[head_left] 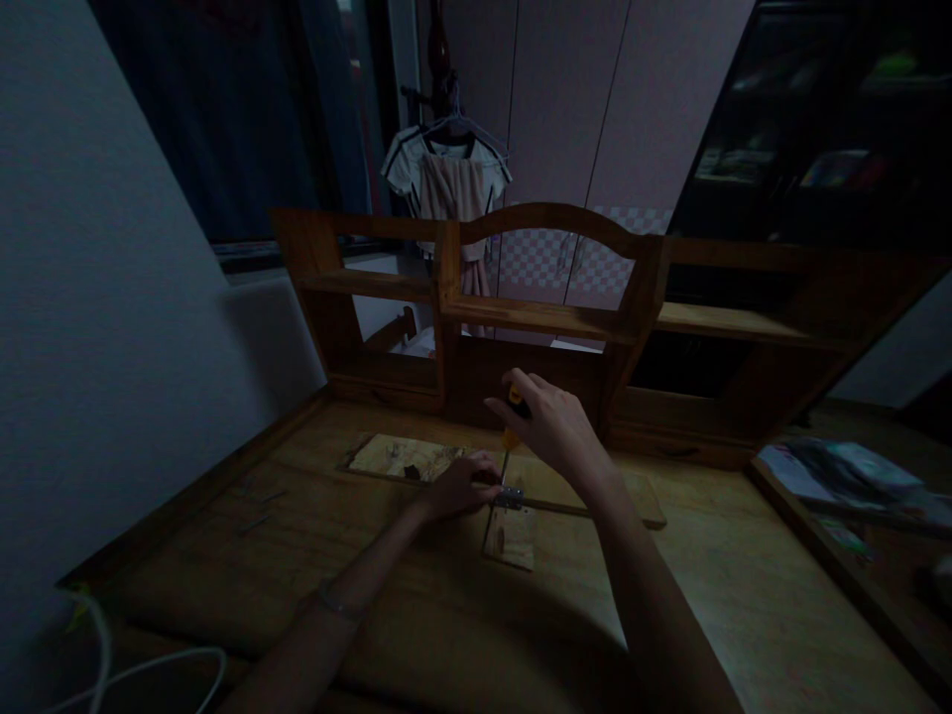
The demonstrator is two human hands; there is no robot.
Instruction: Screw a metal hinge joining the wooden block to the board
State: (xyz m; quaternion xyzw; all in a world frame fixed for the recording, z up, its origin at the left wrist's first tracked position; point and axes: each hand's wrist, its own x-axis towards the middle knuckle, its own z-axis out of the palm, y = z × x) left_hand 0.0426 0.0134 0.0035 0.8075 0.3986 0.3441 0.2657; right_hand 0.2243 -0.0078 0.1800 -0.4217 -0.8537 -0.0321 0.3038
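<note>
My right hand point(554, 421) is closed around the yellow and black handle of a screwdriver point(509, 437), held nearly upright. Its shaft runs down to a small metal hinge point(510, 496) with holes. The hinge lies where a long wooden board point(587, 484) meets a short wooden piece point(512, 538). Beside the tip, the fingers of my left hand point(462, 484) are pinched together at the hinge's left edge. Whether they hold a screw there is too small and dark to tell.
A wooden shelf unit point(535, 315) rises along the back of the desk point(357, 565). Some thin metal pieces point(257, 523) lie at the left. A white cable point(104, 645) loops at the lower left corner. Papers and bags point(840, 471) sit beyond the right edge.
</note>
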